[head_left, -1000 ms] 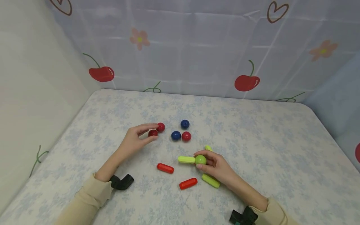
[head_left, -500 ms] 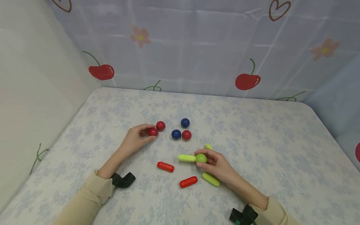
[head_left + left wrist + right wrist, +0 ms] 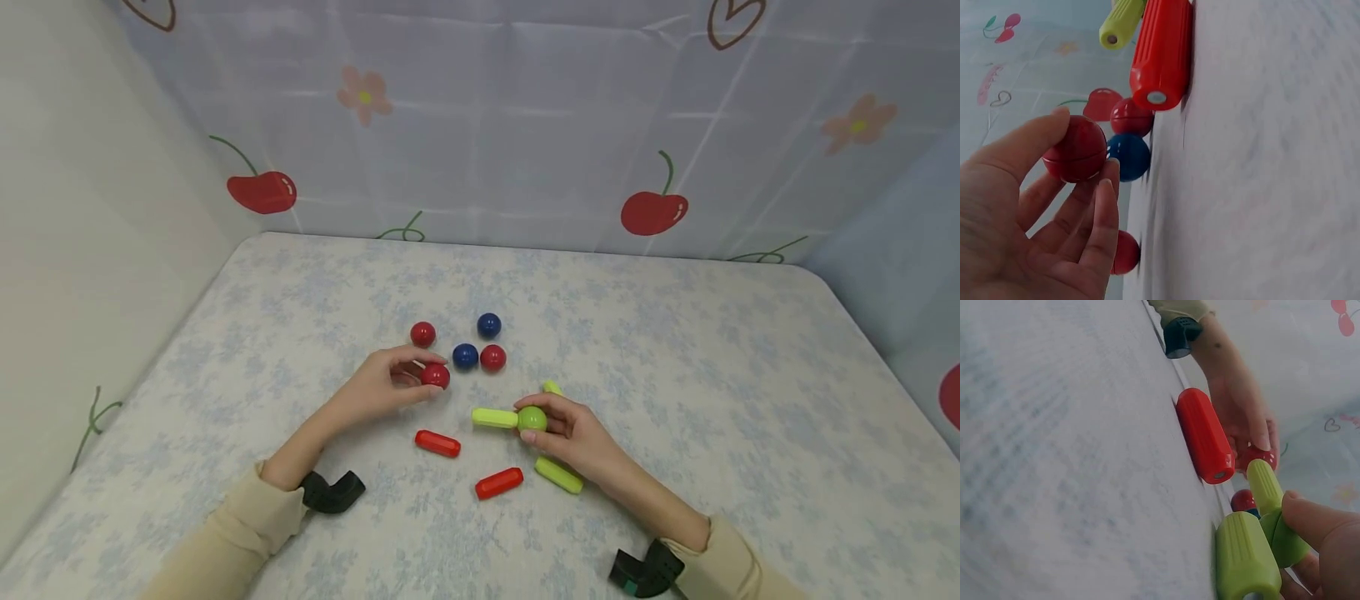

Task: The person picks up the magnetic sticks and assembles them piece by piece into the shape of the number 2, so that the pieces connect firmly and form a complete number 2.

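Note:
My left hand [image 3: 378, 385] pinches a red ball [image 3: 436, 377] between thumb and fingertips. The left wrist view shows that red ball [image 3: 1076, 150] up off the table, with a seam round its middle. In my right hand [image 3: 579, 432] is a green ball [image 3: 532, 419], gripped by thumb and fingers. A light-green rod [image 3: 493, 418] is joined to this ball and points left toward the other hand. Beneath the right hand lies another green rod [image 3: 558, 475], and a further green rod [image 3: 552, 388] is partly hidden behind the fingers.
Beyond the hands sit a loose red ball [image 3: 423, 334], a blue ball [image 3: 489, 325], a second blue ball [image 3: 465, 357] and another red ball [image 3: 492, 358]. Two red rods, a left one [image 3: 437, 443] and a nearer one [image 3: 498, 483], lie on the patterned tabletop [image 3: 675, 350].
My left hand has closed on the nearer of the two left red balls and brought it right and toward me, away from the other. The right hand stays put with the green ball and rod.

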A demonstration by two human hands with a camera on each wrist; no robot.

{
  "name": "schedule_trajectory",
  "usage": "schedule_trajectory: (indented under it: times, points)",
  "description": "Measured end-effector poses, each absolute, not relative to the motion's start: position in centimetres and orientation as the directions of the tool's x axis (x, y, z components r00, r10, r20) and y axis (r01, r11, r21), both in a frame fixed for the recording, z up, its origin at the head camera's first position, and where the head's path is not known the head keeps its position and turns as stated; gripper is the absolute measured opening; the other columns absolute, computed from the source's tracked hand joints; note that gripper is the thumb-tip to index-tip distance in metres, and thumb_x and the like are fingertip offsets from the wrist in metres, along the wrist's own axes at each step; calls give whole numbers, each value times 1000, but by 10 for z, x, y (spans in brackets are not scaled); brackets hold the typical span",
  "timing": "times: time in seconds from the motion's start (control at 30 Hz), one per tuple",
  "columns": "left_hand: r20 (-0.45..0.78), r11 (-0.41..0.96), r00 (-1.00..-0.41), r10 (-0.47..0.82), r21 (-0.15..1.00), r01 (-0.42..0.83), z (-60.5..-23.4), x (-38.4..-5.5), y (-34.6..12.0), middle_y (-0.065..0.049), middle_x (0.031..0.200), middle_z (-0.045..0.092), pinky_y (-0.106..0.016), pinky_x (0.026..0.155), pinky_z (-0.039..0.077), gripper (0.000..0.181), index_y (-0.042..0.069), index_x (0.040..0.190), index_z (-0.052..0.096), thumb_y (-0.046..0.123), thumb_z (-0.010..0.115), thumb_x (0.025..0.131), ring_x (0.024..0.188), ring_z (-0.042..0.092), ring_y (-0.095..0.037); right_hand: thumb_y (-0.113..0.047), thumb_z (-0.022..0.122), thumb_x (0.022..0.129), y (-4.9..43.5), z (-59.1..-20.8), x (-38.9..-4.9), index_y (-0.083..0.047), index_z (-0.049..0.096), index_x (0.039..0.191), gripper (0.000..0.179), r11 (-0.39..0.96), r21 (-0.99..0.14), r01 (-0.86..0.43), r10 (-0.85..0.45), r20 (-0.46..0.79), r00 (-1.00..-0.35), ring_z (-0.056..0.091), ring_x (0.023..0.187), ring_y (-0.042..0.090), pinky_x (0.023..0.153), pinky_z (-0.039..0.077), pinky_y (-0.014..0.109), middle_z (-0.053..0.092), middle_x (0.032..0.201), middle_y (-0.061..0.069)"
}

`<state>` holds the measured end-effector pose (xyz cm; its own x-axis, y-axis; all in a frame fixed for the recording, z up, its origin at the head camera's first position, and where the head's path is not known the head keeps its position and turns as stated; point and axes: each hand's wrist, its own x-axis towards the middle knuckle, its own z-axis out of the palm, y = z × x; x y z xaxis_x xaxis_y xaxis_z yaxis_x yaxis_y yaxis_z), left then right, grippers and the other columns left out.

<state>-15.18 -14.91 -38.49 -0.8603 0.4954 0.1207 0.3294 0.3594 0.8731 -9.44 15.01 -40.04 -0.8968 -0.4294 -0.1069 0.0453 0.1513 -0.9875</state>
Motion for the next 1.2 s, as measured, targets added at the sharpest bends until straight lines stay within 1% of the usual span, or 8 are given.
schedule_trajectory:
  times: [0.13,0.3,0.5,0.57,0.73,0.87,1.03,1.2]
  points:
    - [78,314,-821,565,900,302,-383,-143,-139,-2,107,63,-30,80,50,38,4,116,63,12,75,81,93,59,-18,-12,66,89,149,-400,-92,1,55,122,37,152,-987,56,-426,-116,-897,61,97,24,76,50,27,61,111,14]
    - [62,323,-795,604,893,315,-384,-132,-129,-3,107,64,-33,81,49,38,1,116,62,6,74,81,94,60,-19,-13,67,88,149,-401,-88,1,56,122,38,158,-985,68,-419,-129,-899,61,96,24,77,49,27,60,113,14]
    - [72,325,-788,612,885,333,-356,-118,-116,-10,105,63,-40,81,49,33,-5,112,61,0,71,81,93,59,-24,-14,67,88,151,-400,-89,1,55,122,38,142,-988,59,-401,-112,-909,61,96,23,76,49,26,62,109,15]
    - [87,314,-785,613,885,344,-360,-121,-116,-7,105,63,-37,81,50,33,-3,113,62,3,71,82,93,59,-22,-14,67,88,151,-399,-89,1,55,122,38,136,-989,57,-399,-108,-911,61,96,23,76,49,26,62,108,15]
    - [135,298,-766,629,868,398,-385,-136,-112,2,108,62,-30,80,49,36,7,116,64,15,74,82,93,57,-14,-11,65,89,152,-398,-93,5,53,123,39,112,-994,16,-407,-60,-911,61,99,26,77,50,27,60,111,17]
    - [144,305,-766,627,859,411,-388,-139,-101,3,107,62,-28,78,49,33,7,112,66,14,75,81,93,57,-12,-10,64,90,150,-396,-97,6,51,125,41,118,-993,11,-402,-58,-914,59,103,27,80,48,27,57,116,18]
    - [173,318,-771,613,839,442,-389,-143,-88,3,104,66,-26,78,49,30,9,110,69,15,75,81,93,57,-10,-13,64,90,148,-393,-100,5,52,125,41,132,-991,18,-396,-69,-916,57,106,27,79,48,29,56,118,17]
    - [174,321,-789,590,846,426,-390,-144,-83,4,98,68,-26,77,49,24,11,104,72,16,76,81,89,58,-12,-12,64,90,145,-393,-104,4,52,126,41,127,-992,5,-402,-56,-914,57,106,27,80,48,28,55,118,17]
